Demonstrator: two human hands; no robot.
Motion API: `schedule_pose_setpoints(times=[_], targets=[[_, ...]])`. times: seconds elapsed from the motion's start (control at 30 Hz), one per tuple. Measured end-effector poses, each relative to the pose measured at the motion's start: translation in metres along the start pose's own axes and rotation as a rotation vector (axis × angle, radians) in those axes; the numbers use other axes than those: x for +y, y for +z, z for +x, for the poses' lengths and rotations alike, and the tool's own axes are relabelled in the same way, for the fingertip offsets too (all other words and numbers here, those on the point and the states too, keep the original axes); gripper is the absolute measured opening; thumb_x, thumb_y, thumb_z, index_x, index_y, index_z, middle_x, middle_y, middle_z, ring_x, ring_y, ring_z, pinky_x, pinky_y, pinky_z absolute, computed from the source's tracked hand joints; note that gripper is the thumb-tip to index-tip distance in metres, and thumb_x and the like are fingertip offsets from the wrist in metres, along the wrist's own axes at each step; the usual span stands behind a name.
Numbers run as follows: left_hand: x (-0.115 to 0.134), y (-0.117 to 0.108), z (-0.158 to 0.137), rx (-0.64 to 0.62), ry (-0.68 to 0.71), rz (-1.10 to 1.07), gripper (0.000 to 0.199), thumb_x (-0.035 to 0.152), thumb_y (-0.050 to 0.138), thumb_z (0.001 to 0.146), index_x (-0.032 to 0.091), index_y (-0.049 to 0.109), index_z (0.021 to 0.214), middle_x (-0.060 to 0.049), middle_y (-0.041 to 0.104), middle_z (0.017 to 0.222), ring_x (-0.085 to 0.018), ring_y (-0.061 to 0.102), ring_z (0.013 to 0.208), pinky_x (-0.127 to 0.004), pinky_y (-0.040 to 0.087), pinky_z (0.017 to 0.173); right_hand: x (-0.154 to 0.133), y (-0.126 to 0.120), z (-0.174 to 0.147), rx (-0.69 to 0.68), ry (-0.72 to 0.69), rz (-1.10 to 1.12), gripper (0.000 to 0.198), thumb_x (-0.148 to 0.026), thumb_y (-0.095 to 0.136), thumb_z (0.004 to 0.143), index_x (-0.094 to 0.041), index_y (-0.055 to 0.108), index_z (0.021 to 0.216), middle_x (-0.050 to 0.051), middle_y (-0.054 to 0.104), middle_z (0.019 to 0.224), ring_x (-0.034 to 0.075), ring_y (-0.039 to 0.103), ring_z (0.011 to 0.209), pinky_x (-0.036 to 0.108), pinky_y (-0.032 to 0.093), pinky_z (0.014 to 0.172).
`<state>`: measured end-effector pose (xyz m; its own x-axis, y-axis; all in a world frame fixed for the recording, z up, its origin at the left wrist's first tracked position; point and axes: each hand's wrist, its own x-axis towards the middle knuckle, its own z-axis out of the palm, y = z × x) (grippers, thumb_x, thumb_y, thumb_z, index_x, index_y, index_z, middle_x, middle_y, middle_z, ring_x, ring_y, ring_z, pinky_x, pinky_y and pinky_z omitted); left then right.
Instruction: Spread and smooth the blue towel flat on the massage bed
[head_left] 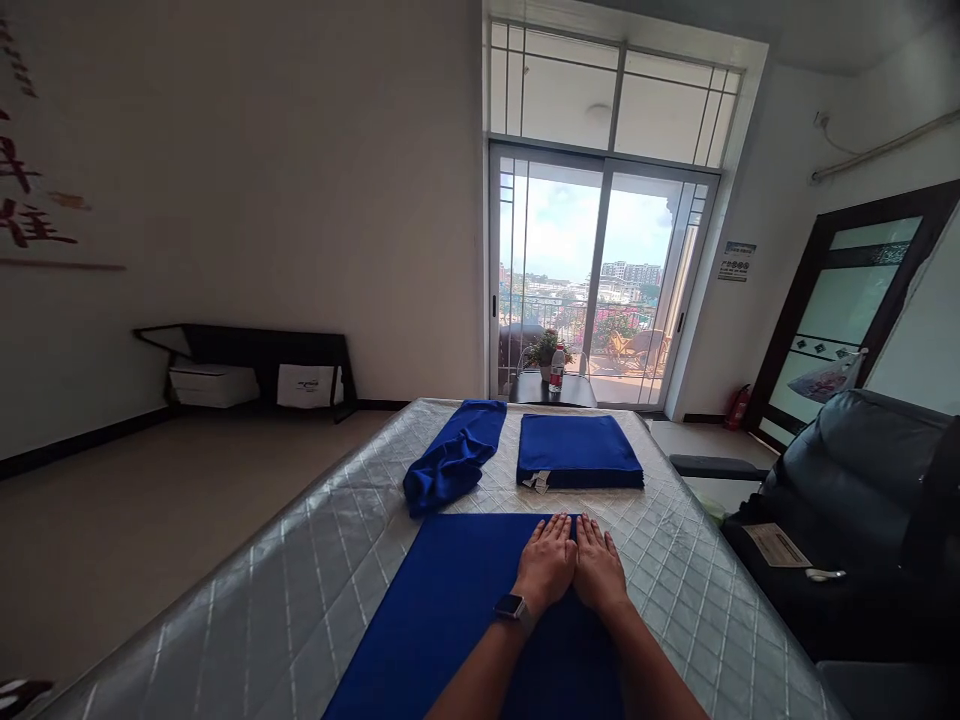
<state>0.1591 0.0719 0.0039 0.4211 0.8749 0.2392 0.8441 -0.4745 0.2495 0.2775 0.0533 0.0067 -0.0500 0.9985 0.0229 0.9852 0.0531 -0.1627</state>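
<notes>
A blue cloth (442, 610) lies spread flat on the silver quilted mattress (300, 590) before me. My left hand (549, 560), with a dark watch on its wrist, rests flat on the cloth near its far right corner. Right beside it, thumbs touching, my right hand (598, 565) lies palm down along the cloth's right edge. Fingers on both hands stretch forward, and neither hand holds anything. Beyond them sits a folded stack of blue cloth (577, 445) with white tags at its near left corner. A crumpled blue cloth (454, 460) lies left of that stack.
A small dark table (574, 388) with a bottle (556, 370) and a potted plant stands past the mattress's far end, before glass sliding doors (555, 260). At right is a black armchair (862, 480) with a card on it. A black rack (262, 345) stands by the left wall.
</notes>
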Motion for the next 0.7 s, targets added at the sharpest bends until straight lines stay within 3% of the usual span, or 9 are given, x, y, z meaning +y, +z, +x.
schedule_pose_setpoints(times=[0.13,0.33,0.7], targets=[[-0.002,0.0,-0.001,0.002,-0.026,-0.001,0.057,0.031,0.02,0.1,0.006,0.037,0.149,-0.014,0.037,0.156,-0.023,0.027,0.147,-0.044,0.022,0.121,0.0,0.001,0.0,-0.001,0.004,-0.001,0.062,-0.026,0.02,0.096,-0.012,0.019,0.156,0.005,0.014,0.163,0.018,0.012,0.15,0.038,0.008,0.12],[-0.007,0.002,-0.003,0.014,-0.011,0.003,0.058,0.034,0.022,0.1,0.013,0.032,0.152,-0.011,0.035,0.157,-0.024,0.025,0.148,-0.047,0.022,0.121,-0.001,-0.001,0.0,0.004,0.013,0.006,0.061,-0.03,0.018,0.097,-0.013,0.019,0.156,0.004,0.015,0.163,0.018,0.012,0.15,0.039,0.008,0.12],[-0.015,-0.003,-0.009,0.015,-0.052,0.016,0.062,0.039,0.018,0.1,0.008,0.035,0.15,-0.013,0.034,0.157,-0.023,0.025,0.148,-0.044,0.021,0.122,-0.002,0.003,0.001,0.043,0.013,-0.021,0.061,-0.034,0.016,0.099,-0.012,0.022,0.155,0.005,0.019,0.162,0.018,0.016,0.149,0.036,0.007,0.12]])
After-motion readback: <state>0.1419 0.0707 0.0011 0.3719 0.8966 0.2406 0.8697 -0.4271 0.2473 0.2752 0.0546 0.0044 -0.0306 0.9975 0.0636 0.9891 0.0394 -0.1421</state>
